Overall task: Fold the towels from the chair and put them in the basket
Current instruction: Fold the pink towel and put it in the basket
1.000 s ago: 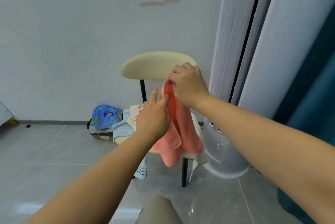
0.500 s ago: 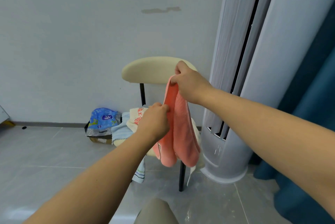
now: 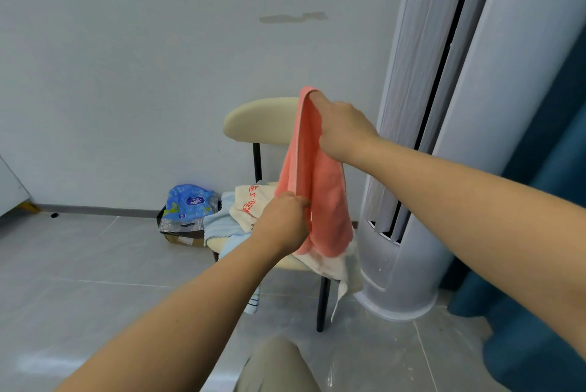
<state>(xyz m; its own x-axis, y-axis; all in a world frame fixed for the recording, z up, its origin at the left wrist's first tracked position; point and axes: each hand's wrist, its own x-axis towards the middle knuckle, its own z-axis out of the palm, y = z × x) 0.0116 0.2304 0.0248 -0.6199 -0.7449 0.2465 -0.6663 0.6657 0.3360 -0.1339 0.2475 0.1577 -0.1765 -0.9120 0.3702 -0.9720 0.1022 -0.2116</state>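
Two hands are working on one towel, just beyond a knee (image 3: 279, 366) in beige cloth at the bottom edge of the view. The left hand (image 3: 282, 223), lower and nearer, is pinching the side edge of the pink towel (image 3: 320, 188) between thumb and curled fingers. The right hand (image 3: 344, 128), higher and a little further, is gripping the top end with its fingers closed round the cloth. I am judging that they are holding it like this so that the towel is hanging straight and doubled lengthwise, ready for the next fold. The towel is hanging in the air over the seat of the chair (image 3: 260, 119); whether its lower end is touching the pile there, I cannot tell. Behind it a cream towel (image 3: 250, 204) with red letters and a light blue towel (image 3: 222, 226) are lying on the seat, probably waiting for their turn. Further back a blue bag (image 3: 188, 203) is sitting on a box (image 3: 184, 238) against the wall (image 3: 126, 74). The basket is not showing in this view.
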